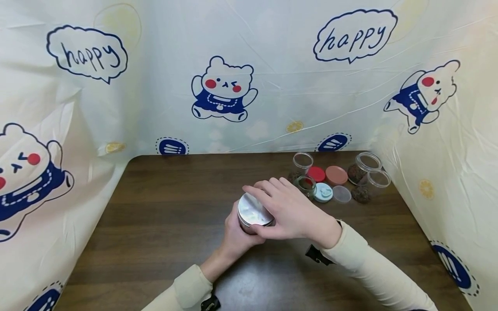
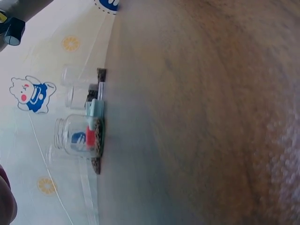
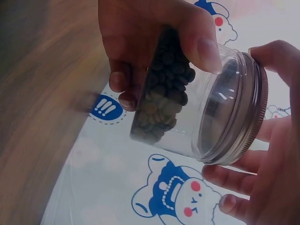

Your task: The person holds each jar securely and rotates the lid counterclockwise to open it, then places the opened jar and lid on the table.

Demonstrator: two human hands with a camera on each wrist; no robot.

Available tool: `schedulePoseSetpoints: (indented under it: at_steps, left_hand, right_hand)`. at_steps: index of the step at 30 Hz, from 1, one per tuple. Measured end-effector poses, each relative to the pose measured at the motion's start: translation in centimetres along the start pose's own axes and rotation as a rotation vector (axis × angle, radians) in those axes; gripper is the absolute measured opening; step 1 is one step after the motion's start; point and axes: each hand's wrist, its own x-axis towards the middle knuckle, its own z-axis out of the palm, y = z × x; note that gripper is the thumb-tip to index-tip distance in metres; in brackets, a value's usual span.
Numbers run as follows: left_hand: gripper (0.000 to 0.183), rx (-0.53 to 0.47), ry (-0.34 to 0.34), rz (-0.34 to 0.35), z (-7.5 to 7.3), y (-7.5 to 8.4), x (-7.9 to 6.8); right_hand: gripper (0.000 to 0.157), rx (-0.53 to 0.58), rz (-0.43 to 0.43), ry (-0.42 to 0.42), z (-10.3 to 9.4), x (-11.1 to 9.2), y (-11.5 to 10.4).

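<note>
My left hand (image 1: pixel 235 233) grips a clear jar (image 3: pixel 185 133) around its body, above the table. Dark bean-like pieces (image 3: pixel 161 101) fill the lower part of the jar, which looks tilted in the right wrist view. A silver screw lid (image 1: pixel 253 209) sits on the jar's mouth. From above, my right hand (image 1: pixel 292 211) holds this lid by its ridged rim, the thumb on one side and the fingers around the other. In the left wrist view the held jar is out of sight; only part of a finger (image 2: pixel 5 201) shows.
Several uncapped clear jars stand at the table's back right, including a wide one (image 1: pixel 369 162) with dark contents. Among them lie a red lid (image 1: pixel 316 174), a salmon lid (image 1: pixel 336 175), a light blue lid (image 1: pixel 323 192) and a clear lid (image 1: pixel 342 194). Printed cloth surrounds the wooden table (image 1: pixel 163 207).
</note>
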Motion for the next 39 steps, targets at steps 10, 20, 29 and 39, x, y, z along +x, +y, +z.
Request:
schedulePoseSetpoints:
  at_steps: [10,20,29,39]
  left_hand:
    - [0.095,0.003,-0.012,0.018,0.0,0.0,0.1]
    - [0.093,-0.004,-0.037,0.016,-0.1,0.2,0.3]
    - [0.088,-0.037,-0.068,0.021,-0.2,0.1,0.3]
    - [0.087,-0.207,-0.063,0.02,-0.1,0.1,0.5]
  right_hand:
    - [0.078,0.002,-0.029,-0.022,0.0,0.0,0.2]
    - [0.077,0.011,-0.075,-0.007,-0.4,0.1,0.4]
    - [0.077,0.085,-0.046,0.023,-1.8,-0.2,1.1]
    - [0.081,-0.048,0.129,0.053,-3.1,-3.2,3.5]
